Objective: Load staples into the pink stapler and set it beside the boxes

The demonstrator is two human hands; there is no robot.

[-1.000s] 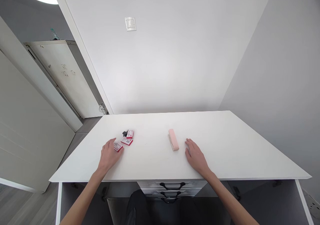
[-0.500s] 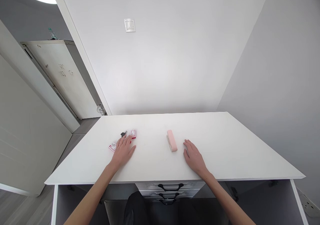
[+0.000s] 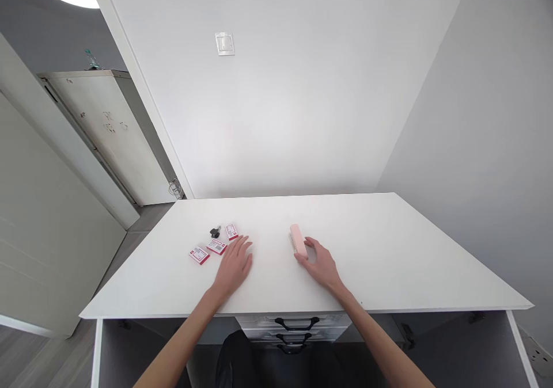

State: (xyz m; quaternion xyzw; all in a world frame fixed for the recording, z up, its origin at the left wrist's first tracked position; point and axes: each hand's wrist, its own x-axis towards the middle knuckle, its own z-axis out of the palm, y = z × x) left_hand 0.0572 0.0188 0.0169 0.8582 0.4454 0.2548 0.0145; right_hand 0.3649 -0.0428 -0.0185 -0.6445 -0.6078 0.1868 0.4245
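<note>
A pink stapler (image 3: 298, 240) lies near the middle of the white desk. My right hand (image 3: 318, 264) has come round its near end, thumb on the near left and fingers along the right side. Flat and empty, with fingers apart, my left hand (image 3: 234, 264) rests on the desktop left of the stapler. Just beyond and left of that hand are three small red-and-white boxes: one at the back (image 3: 231, 231), a middle box (image 3: 216, 246) and a left box (image 3: 199, 255). Behind the middle box sits a black binder clip (image 3: 215, 232).
The white desk (image 3: 367, 232) stands against a pale wall with a light switch (image 3: 224, 44). Below its front edge are drawers with black handles (image 3: 296, 323). A doorway on the left shows a cabinet (image 3: 103, 134).
My left hand has slid right, away from the boxes, uncovering them. My right hand has moved left from beside the stapler and closed around its near end.
</note>
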